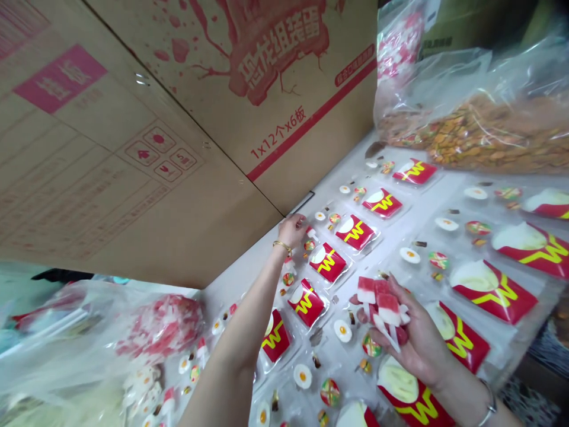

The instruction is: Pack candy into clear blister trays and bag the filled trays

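My left hand (293, 230), with a gold bracelet at its wrist, reaches over the far row of clear trays by the carton. Its fingers are curled together, and whatever is between them is hidden. Just right of the fingertips lies a small red-and-white piece (312, 233). My right hand (420, 335) is palm up, cupped round a pile of red-and-white popsicle-shaped pieces (386, 302) with white sticks. Around both hands lie the trays, each with a red pouch marked with a yellow W (328, 262), a fried-egg piece (342, 331), a round pizza-like piece (329, 392) and a tiny burger.
A large printed cardboard carton (186, 148) stands along the left of the table. Plastic bags border the trays: one of red-and-white pieces (164, 326) at lower left, one of orange-brown pieces (493, 133) at back right. The table edge (520, 356) runs down the right.
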{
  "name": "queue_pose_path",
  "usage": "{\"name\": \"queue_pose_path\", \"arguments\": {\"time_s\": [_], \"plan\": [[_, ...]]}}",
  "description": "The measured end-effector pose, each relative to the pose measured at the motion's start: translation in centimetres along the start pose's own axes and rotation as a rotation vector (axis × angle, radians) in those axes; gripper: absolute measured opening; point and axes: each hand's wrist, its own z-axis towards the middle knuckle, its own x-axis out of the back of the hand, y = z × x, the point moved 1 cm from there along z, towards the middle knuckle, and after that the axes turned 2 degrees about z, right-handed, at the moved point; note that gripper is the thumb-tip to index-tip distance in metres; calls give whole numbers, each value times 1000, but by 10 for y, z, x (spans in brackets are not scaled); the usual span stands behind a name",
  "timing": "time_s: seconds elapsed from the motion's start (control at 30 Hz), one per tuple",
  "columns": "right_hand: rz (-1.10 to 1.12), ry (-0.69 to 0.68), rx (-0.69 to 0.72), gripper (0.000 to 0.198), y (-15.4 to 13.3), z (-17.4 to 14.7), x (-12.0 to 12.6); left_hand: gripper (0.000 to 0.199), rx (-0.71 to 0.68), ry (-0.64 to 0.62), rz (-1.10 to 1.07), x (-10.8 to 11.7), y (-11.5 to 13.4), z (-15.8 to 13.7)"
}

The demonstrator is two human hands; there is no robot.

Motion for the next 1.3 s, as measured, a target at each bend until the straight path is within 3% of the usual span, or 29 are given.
{"name": "queue_pose_path", "arguments": {"time_s": [0.07, 0.1, 0.2, 0.27, 0.37, 0.5, 0.63, 0.7, 0.83, 1.0, 1.17, 1.23, 1.3], "plan": [[0, -19, -19, 35, -2, 2, -2, 23, 0, 85, -26, 5, 12, -10], [0, -32, -30, 37, -2, 3, -4, 24, -16, 68, -85, 9, 22, -18], [4, -70, -47, 42, -5, 7, -9, 33, -164, -250, -326, 22, 63, -53], [11, -94, -56, 43, -7, 9, -13, 33, -294, -479, -371, 30, 91, -80], [17, -106, -60, 41, -10, 10, -17, 22, -303, -589, -405, 35, 117, -108], [-27, -61, -22, 38, -19, 7, -15, 20, -163, -492, -623, 31, 117, -93], [-64, -33, 29, 44, -30, 2, -8, 22, -51, -128, -749, 17, 101, -21], [-57, -32, 31, 46, -33, 0, -4, 15, 1, -19, -680, 2, 94, 18], [-23, -52, 27, 48, -38, -3, 0, 6, 129, 15, -403, -31, 85, 68], [14, -83, 13, 51, -44, -2, 1, 9, 170, 90, -201, -53, 76, 72], [21, -118, -22, 58, -45, 1, -7, 26, 129, 152, 242, -49, 83, 60], [25, -137, -23, 59, -47, 3, -9, 31, 84, 121, 201, -39, 96, 48], [25, -150, -20, 60, -49, 4, -10, 33, -52, -61, 6, -26, 113, 28]]}}
